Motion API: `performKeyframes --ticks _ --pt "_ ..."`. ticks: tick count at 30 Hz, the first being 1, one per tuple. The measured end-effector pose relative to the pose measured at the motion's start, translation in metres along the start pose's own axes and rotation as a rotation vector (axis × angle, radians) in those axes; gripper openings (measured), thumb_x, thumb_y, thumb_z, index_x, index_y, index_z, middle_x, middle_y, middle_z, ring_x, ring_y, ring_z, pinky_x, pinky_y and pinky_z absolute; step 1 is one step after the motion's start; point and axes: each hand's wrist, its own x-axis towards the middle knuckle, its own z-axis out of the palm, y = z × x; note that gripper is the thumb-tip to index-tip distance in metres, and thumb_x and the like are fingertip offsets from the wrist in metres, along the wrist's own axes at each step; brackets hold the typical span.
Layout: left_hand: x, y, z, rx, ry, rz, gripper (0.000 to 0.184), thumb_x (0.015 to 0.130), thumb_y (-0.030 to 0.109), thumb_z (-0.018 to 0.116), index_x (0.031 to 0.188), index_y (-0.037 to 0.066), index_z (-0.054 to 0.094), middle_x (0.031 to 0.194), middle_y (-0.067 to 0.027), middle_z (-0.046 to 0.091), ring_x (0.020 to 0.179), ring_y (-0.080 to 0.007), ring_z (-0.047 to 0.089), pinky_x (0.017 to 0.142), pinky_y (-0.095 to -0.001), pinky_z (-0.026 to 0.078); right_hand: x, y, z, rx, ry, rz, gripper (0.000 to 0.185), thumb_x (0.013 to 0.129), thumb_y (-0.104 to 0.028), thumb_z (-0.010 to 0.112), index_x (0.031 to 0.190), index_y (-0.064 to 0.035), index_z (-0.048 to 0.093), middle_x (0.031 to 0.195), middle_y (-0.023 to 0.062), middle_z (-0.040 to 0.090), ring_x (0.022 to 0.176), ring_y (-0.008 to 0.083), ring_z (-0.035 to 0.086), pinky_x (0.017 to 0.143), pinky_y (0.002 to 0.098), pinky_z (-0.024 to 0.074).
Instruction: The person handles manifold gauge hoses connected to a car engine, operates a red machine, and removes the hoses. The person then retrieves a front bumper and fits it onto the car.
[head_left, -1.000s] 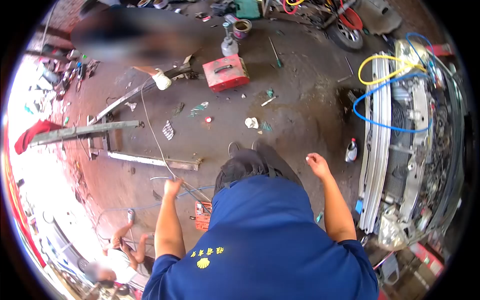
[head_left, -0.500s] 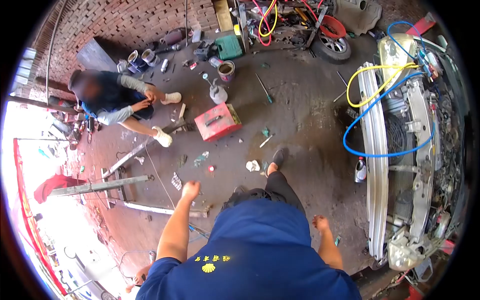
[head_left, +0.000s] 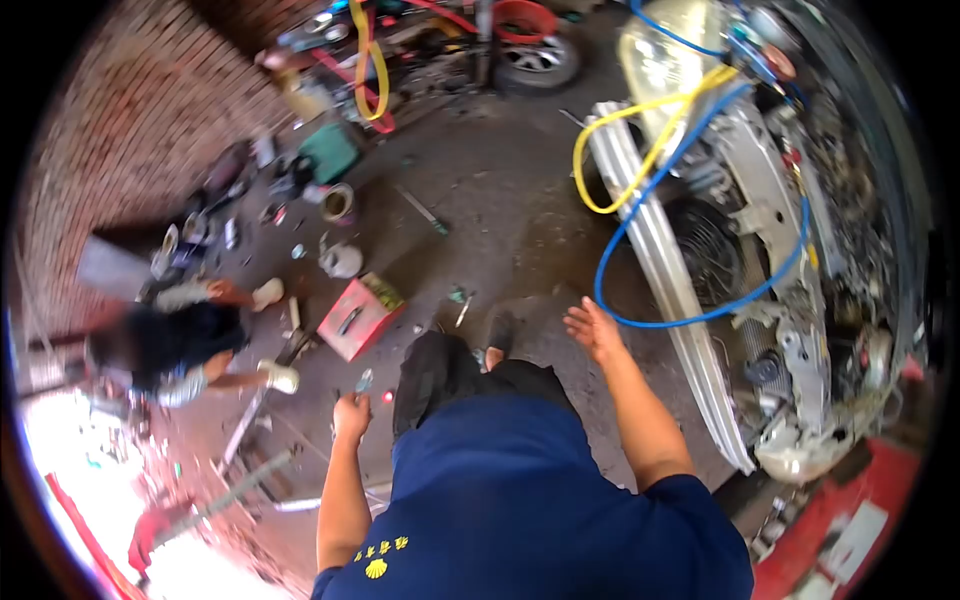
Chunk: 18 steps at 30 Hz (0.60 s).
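My right hand [head_left: 593, 328] is held out with its fingers apart and nothing in it. It is nearest to a blue hose [head_left: 690, 322], which loops from the car's exposed front end, and I see no contact. Behind the hose is a long silver bumper beam [head_left: 668, 300]. On the other side of my body, my left hand [head_left: 351, 416] hangs with its fingers curled closed; no object shows in it. A red toolbox [head_left: 352, 325] with a dark handle stands on the floor beyond that hand.
A person [head_left: 180, 335] sits low at the left. Cans, a green case [head_left: 328, 152] and a wheel [head_left: 537, 65] lie toward the back. A yellow hose [head_left: 590, 190] hangs by the headlight. A screwdriver [head_left: 425, 210] and metal bars [head_left: 240, 435] lie on the floor.
My view has turned right and moved forward, so the toolbox and seated person shift left and lower. My right hand has swung forward and opened toward the car front. My left hand stays closed.
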Motion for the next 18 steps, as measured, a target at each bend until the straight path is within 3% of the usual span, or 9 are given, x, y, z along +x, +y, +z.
performKeyframes --ticks 1,7,10,11,13,14,15,16,18 --pt "0.009 0.006 0.001 0.037 -0.014 0.028 0.035 0.093 0.032 0.065 0.090 -0.003 0.071 0.071 -0.0201 0.071 0.066 -0.0315 0.073 0.069 -0.0442 0.057 0.005 0.002 0.004 0.125 0.061 0.062 0.055 0.090 -0.045 0.078 0.123 -0.0064 0.055 0.112 0.0130 0.071 0.091 0.0275 0.073 0.075 0.0420 0.0586" --pt "0.103 -0.013 0.005 0.205 -0.244 -0.034 0.039 0.089 0.037 0.069 0.089 -0.002 0.074 0.080 -0.0202 0.075 0.080 -0.0341 0.076 0.077 -0.0446 0.058 0.004 0.029 0.009 0.440 0.120 0.130 0.061 0.091 -0.045 0.078 0.127 -0.0050 0.051 0.117 0.0170 0.070 0.099 0.0294 0.071 0.077 0.0419 0.0580" --pt "0.199 -0.037 -0.017 0.415 -0.360 0.074 0.043 0.088 0.041 0.070 0.090 -0.001 0.076 0.085 -0.0202 0.076 0.086 -0.0340 0.076 0.083 -0.0434 0.058 -0.019 0.036 0.029 0.487 0.347 0.076 0.056 0.093 -0.053 0.072 0.119 -0.0073 0.055 0.115 0.0135 0.071 0.099 0.0291 0.070 0.080 0.0429 0.0575" --pt "0.230 -0.029 -0.022 0.522 -0.389 0.138 0.045 0.088 0.044 0.070 0.090 -0.001 0.076 0.088 -0.0203 0.077 0.087 -0.0337 0.076 0.085 -0.0427 0.058 -0.021 0.031 0.034 0.566 0.515 -0.058 0.051 0.094 -0.051 0.071 0.116 -0.0075 0.056 0.112 0.0137 0.071 0.098 0.0295 0.071 0.079 0.0426 0.0575" --pt "0.300 0.011 -0.056 0.426 -0.447 0.177 0.045 0.088 0.043 0.070 0.091 -0.001 0.078 0.083 -0.0202 0.076 0.080 -0.0331 0.076 0.080 -0.0434 0.058 -0.020 0.019 0.039 0.660 0.698 -0.218 0.046 0.096 -0.048 0.069 0.113 -0.0077 0.058 0.110 0.0140 0.072 0.097 0.0299 0.071 0.078 0.0424 0.0575" --pt "0.314 0.053 -0.080 0.334 -0.372 0.120 0.043 0.088 0.040 0.071 0.086 -0.002 0.077 0.078 -0.0184 0.075 0.074 -0.0302 0.074 0.073 -0.0428 0.057 -0.023 0.017 0.038 0.688 0.642 -0.309 0.042 0.098 -0.047 0.067 0.109 -0.0080 0.059 0.106 0.0145 0.072 0.094 0.0290 0.071 0.076 0.0407 0.0573" --pt "0.356 0.066 -0.088 0.246 -0.277 0.211 0.042 0.089 0.038 0.072 0.082 -0.004 0.076 0.074 -0.0171 0.074 0.070 -0.0267 0.073 0.068 -0.0419 0.055 -0.025 0.015 0.038 0.715 0.584 -0.404 0.038 0.100 -0.046 0.065 0.105 -0.0083 0.061 0.102 0.0150 0.072 0.090 0.0281 0.071 0.075 0.0389 0.0571" --pt "0.400 0.082 -0.092 0.165 -0.238 0.248 0.042 0.088 0.037 0.073 0.080 -0.005 0.075 0.073 -0.0175 0.073 0.068 -0.0274 0.071 0.066 -0.0425 0.055 -0.028 0.013 0.042 0.740 0.608 -0.428 0.038 0.100 -0.046 0.065 0.105 -0.0083 0.061 0.102 0.0150 0.072 0.090 0.0281 0.071 0.075 0.0389 0.0571" --pt "0.423 0.175 -0.113 0.203 -0.181 0.450 0.042 0.088 0.037 0.072 0.082 -0.004 0.072 0.072 -0.0189 0.071 0.069 -0.0291 0.071 0.065 -0.0427 0.053 -0.034 0.013 0.055 0.520 0.621 -0.360 0.038 0.103 -0.047 0.061 0.096 -0.0097 0.060 0.088 0.0143 0.071 0.071 0.0242 0.067 0.063 0.0337 0.0533"
